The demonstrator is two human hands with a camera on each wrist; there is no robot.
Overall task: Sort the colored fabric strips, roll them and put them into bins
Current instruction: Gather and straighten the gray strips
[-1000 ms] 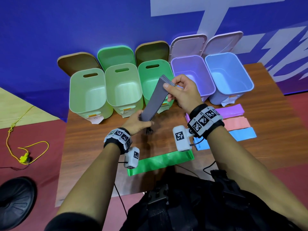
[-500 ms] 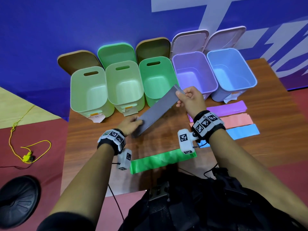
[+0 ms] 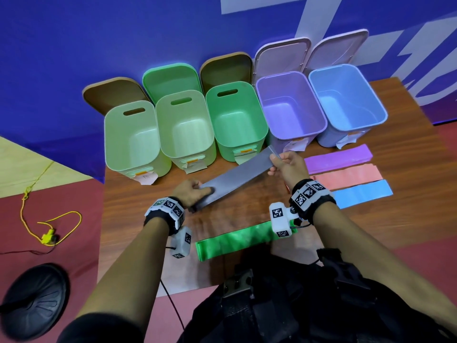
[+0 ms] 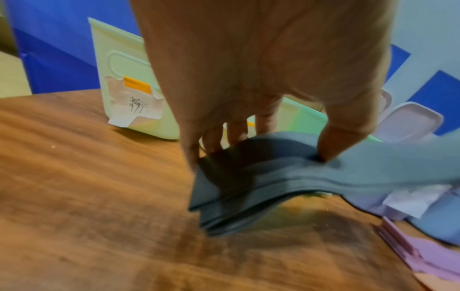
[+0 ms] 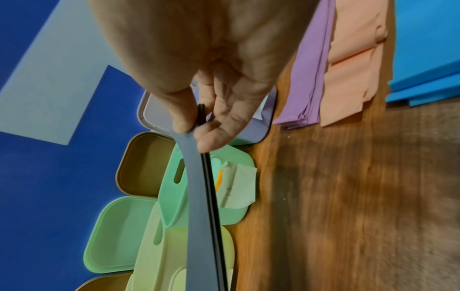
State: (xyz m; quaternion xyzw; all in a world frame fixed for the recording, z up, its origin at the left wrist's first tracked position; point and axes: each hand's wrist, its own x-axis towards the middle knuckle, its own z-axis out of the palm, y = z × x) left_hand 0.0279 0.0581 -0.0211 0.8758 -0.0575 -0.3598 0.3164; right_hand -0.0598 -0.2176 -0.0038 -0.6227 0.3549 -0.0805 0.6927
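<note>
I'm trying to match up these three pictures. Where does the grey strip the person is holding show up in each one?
Head view: the grey fabric strip runs diagonally across the middle, held at both ends.
Left wrist view: its layered end sits at centre, pinched by the left hand.
Right wrist view: it hangs edge-on down the middle from the right hand.
Shared landmark: the purple fabric strip on the table.

Grey strip (image 3: 237, 178); green (image 3: 237, 237), purple (image 3: 338, 160), salmon (image 3: 346, 178), blue strips (image 3: 363, 194).

L hand (image 3: 191, 194) grip: pinching | R hand (image 3: 286, 167) grip: pinching, raised
</note>
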